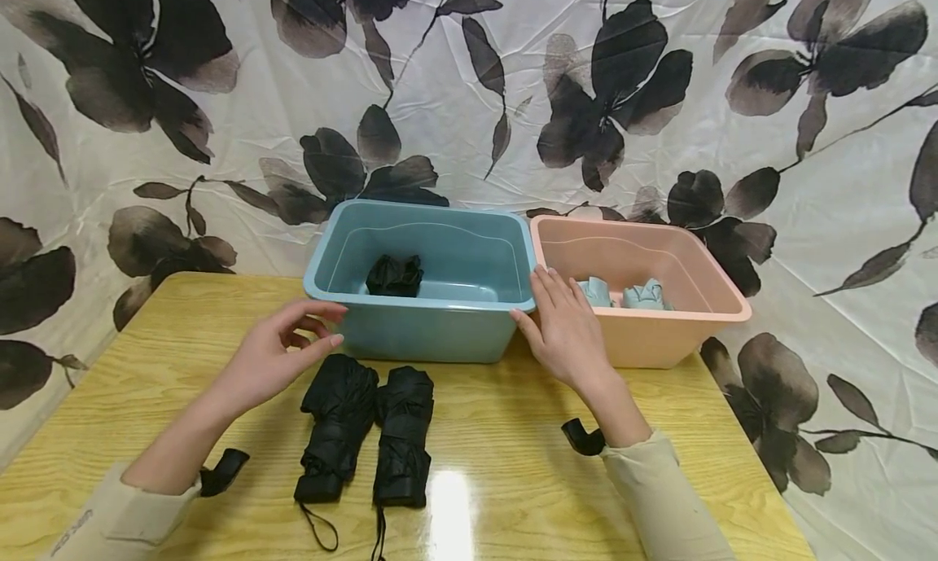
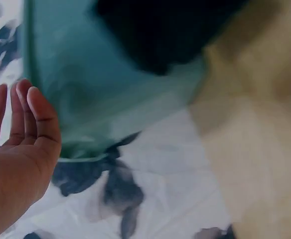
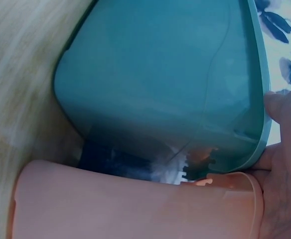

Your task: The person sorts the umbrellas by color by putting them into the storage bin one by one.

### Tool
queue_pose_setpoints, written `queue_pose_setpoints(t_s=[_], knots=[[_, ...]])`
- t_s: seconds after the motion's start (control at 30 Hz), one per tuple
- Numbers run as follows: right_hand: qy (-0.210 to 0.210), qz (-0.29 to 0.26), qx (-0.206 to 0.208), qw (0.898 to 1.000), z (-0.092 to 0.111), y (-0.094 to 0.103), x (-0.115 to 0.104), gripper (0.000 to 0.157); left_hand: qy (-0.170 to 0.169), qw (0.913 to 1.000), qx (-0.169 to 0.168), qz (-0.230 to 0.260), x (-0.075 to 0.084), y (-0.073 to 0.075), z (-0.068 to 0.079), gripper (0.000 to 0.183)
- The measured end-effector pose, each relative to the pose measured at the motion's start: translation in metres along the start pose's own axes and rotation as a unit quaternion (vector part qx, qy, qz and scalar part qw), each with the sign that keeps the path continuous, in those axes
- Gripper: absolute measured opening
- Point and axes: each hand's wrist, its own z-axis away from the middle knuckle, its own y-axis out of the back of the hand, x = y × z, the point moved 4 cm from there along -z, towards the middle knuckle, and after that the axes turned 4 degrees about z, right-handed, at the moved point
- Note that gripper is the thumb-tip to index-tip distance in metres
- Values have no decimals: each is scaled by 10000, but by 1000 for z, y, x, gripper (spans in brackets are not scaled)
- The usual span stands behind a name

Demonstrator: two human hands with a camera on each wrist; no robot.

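In the head view my left hand (image 1: 282,349) hovers by the front left corner of the blue plastic bin (image 1: 428,329). Its fingers are loosely bent and hold nothing. My right hand (image 1: 570,329) rests where the blue bin meets the pink bin (image 1: 645,337), fingers straight, thumb at the blue rim. Two folded black umbrellas, a left one (image 1: 337,431) and a right one (image 1: 403,439), lie on the table in front of the blue bin, wrist straps toward me. A black bundle (image 1: 394,276) lies inside the blue bin. Pale blue bundles (image 1: 646,295) sit in the pink bin.
The bins stand side by side at the back of the wooden table (image 1: 498,463). Behind them hangs a white cloth (image 1: 484,162) with dark flowers. A black strap piece (image 1: 223,471) shows at the left wrist, another black piece (image 1: 582,437) at the right.
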Motion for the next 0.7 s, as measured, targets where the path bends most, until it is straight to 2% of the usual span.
queue_pose_setpoints(t_s=[0.13,0.23,0.4,0.57,0.7], knots=[[-16,-8,14,10000,0,2,0,70,46,9988,-339,-344,-19,-9,14,34],[-27,-1,23,10000,1,2,0,70,10,9960,-686,-578,-31,-15,22,39],[-22,8,44,10000,1,2,0,70,-80,9896,-1146,-867,-47,-23,30,62],[-20,19,31,10000,1,0,0,70,28,9832,-1521,-1013,-60,-31,36,86],[-26,-1,26,10000,1,0,-1,70,184,9780,-1794,-1046,-64,-38,37,99]])
